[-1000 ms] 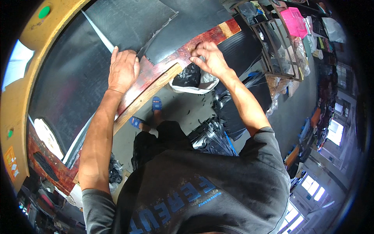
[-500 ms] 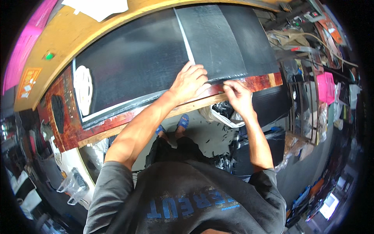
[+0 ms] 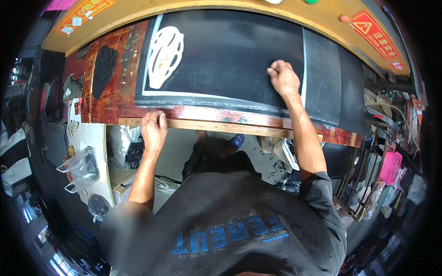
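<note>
A wide black sheet [image 3: 230, 55] lies flat on the red-brown wooden table [image 3: 124, 60], with white strips along its left and near sides. My right hand [image 3: 284, 79] is over the sheet, just left of a white line [image 3: 304, 64]. Its fingers are curled in, and whatever they hold, if anything, is hidden. My left hand [image 3: 155, 131] rests its fingertips on the table's near wooden edge, thumb beside them, with nothing seen in it. A white openwork piece [image 3: 166, 57], shaped like a shoe upper, sits at the sheet's left end.
Left of the sheet lies a dark stack of similarly shaped pieces [image 3: 104, 71]. A yellow machine beam [image 3: 202, 8] crosses behind the table, bearing a red warning sign [image 3: 375, 34]. A pink basket [image 3: 390, 168] is at the right; clear plastic bags [image 3: 83, 170] are at the lower left.
Both hands were together at the sheet's near edge. My left hand has gone left to the table edge; my right hand is now on the sheet. The view has shifted left.
</note>
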The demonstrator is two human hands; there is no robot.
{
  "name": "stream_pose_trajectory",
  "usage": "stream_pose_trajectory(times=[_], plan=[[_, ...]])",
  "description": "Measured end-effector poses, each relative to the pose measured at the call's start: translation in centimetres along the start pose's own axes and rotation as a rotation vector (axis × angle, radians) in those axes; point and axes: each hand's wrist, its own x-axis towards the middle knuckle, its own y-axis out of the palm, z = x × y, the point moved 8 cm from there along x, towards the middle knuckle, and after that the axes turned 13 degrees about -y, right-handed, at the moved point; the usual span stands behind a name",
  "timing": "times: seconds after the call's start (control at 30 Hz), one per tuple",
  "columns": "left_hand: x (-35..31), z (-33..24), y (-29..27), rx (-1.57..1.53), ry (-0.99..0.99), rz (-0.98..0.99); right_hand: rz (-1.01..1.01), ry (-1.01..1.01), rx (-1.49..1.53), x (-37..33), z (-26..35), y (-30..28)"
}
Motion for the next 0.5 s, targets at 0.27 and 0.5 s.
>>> stream_pose_trajectory(times=[0.27,0.5], plan=[[7.2,7.9,-3.3,0.354,-0.072,-0.030,0.114,0.375,0.777,-12.1,4.0,-1.8],[8.8,7.7,-0.3,0.339,0.106,0.280,0.240,0.225,0.487,-16.2,8.8,3.2]])
